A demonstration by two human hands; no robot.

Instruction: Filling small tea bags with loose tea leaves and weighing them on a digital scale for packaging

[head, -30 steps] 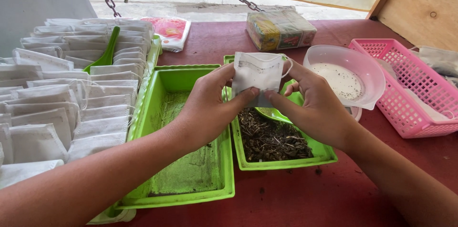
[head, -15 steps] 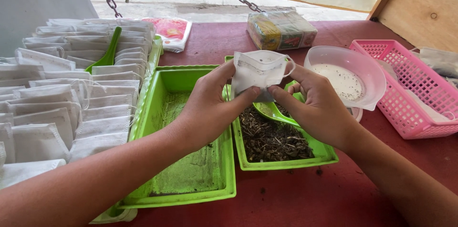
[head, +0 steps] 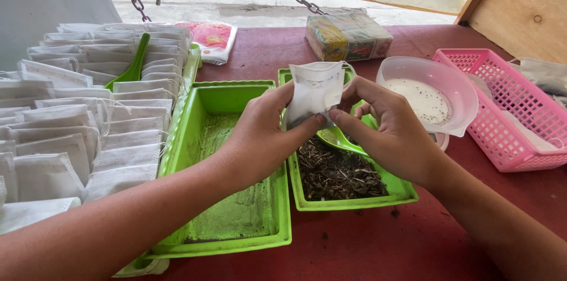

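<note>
Head view, items on a red table (head: 413, 245).
- Left hand (head: 260, 136) and right hand (head: 393, 133): both pinch one small white pouch (head: 314, 93), held upright above the near-right green tray.
- Tray of dark dried leaves (head: 339, 175), with a green scoop (head: 336, 138) under the pouch.
- Empty green tray (head: 236, 198), left of it.
- Rows of filled white pouches (head: 77, 121), far left.
- Pale bowl (head: 434, 95) and pink basket (head: 508, 110), right.
Risk: the pouch mouth looks loosely held; a tilt or slack pinch likely spills leaves past the tray, and a hard tug could tear the thin fabric.
</note>
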